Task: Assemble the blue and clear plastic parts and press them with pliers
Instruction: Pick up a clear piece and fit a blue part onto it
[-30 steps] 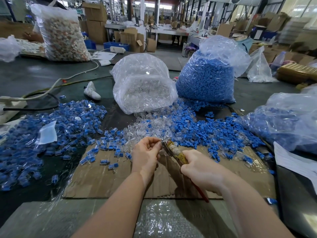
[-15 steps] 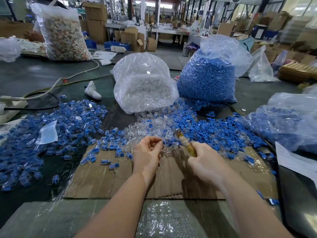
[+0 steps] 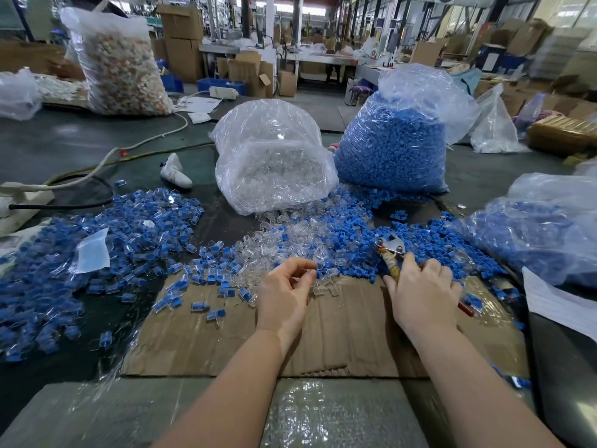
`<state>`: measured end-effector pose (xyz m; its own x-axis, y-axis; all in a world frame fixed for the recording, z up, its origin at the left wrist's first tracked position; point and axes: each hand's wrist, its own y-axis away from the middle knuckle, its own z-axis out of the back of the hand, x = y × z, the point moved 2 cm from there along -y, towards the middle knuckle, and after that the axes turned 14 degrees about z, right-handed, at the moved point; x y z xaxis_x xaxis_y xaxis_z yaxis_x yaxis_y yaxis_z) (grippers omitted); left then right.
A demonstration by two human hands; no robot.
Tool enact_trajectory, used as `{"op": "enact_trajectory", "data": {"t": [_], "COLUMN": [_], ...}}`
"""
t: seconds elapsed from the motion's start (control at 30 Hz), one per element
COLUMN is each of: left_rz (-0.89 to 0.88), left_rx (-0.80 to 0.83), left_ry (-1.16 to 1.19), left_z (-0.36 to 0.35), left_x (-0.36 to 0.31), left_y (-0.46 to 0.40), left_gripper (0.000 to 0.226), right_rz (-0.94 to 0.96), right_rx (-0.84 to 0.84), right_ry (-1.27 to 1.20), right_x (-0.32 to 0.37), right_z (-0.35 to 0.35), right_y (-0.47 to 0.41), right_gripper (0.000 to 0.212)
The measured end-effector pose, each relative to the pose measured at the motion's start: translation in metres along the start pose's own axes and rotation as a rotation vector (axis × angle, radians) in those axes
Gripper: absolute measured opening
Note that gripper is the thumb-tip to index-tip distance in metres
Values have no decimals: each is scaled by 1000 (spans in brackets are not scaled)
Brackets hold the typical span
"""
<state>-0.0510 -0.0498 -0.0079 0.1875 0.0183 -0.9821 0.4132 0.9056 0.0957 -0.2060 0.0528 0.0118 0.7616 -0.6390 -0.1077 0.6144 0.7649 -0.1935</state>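
Now pliers [image 3: 390, 250] sit gripped in the right hand [image 3: 423, 292]; left hand [image 3: 284, 292] pinches a clear part [image 3: 310, 273].

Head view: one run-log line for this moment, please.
phase: picking parts | left hand: fingertips at clear parts | right hand: holds pliers, over blue parts | surface: cardboard

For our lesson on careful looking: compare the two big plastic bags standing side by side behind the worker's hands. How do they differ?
The left bag holds clear parts; the right bag holds blue parts. The left bag is lower and slumped, with its mouth spilling forward onto the table; the right bag stands taller and packed fuller, with loose plastic bunched at the top. Both are see-through plastic, and both have loose parts scattered in front of them.
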Motion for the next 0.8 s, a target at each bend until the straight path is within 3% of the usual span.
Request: {"op": "enact_trajectory", "data": {"t": [0.27, 0.47, 0.57, 0.8], "left_rz": [-73, -260, -306, -208], "left_rx": [-49, -142, -218, -487], "left_ry": [-106, -216, -249, -469], "left_z": [-5, -7, -3, 47], "left_x": [0, -7, -11, -20], "left_y": [4, 14, 14, -13], "left_gripper": [19, 18, 16, 20], "right_rz": [-17, 223, 300, 237], "right_rx": [5, -331, -409, -412], "right_ry": [9, -159, -272, -435], "right_x": [0, 38, 55, 56], "right_z": [-2, 10, 9, -7], "right_y": [2, 16, 21, 23], "right_gripper": [58, 27, 26, 15]}}
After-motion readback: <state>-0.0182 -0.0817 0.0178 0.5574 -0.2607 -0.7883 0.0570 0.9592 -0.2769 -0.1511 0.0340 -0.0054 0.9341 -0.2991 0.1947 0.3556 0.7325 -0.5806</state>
